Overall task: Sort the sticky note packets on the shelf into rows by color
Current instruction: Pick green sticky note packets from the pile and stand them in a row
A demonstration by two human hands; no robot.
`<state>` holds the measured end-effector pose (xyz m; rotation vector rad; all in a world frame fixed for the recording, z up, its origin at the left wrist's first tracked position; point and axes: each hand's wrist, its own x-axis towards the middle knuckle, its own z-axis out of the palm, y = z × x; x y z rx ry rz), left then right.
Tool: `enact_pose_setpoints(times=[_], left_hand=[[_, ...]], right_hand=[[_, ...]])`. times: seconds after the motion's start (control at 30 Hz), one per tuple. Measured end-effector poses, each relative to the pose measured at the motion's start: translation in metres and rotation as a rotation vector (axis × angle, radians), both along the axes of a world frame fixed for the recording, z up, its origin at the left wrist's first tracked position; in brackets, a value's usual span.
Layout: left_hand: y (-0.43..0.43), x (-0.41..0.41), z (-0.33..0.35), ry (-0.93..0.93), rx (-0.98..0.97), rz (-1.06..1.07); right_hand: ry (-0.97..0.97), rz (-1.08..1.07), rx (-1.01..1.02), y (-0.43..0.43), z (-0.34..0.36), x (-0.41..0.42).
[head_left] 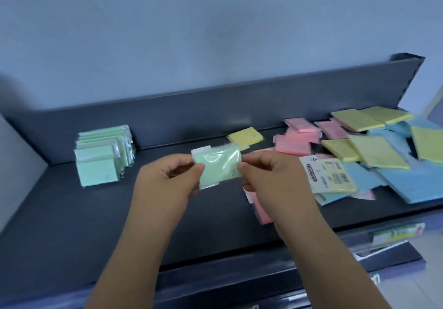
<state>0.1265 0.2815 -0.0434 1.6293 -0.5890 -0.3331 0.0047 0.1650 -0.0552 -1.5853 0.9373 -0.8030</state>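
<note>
Both hands are pinching 1 small green plastic-wrapped sticky note packet (218,164) above the dark metal shelf (96,212): left hand (167,179) and right hand (268,176) gripping opposite edges. It is looking light, stiff, its film probably slippery; edge grips suit it.

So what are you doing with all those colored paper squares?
A person is sorting sticky note packets by color on a dark shelf. The left hand and the right hand each pinch one side of a green packet, held above the shelf. A row of green packets already stands at the left end. On the right, pink, yellow and blue packets lie mixed in a pile, not yet sorted.
</note>
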Motion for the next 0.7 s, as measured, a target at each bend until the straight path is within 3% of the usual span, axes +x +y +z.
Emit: enact_pose_setpoints(times=[0.27, 0.7], left_hand=[[0.029, 0.043, -0.006, -0.179, 0.097, 0.081], [0.092, 0.123, -0.017, -0.206, 0.178, 0.22]], right_hand=[[0.062, 0.069, -0.099, 0.027, -0.007, 0.037], [0.261, 0.237, -0.265, 0.08, -0.004, 0.124]])
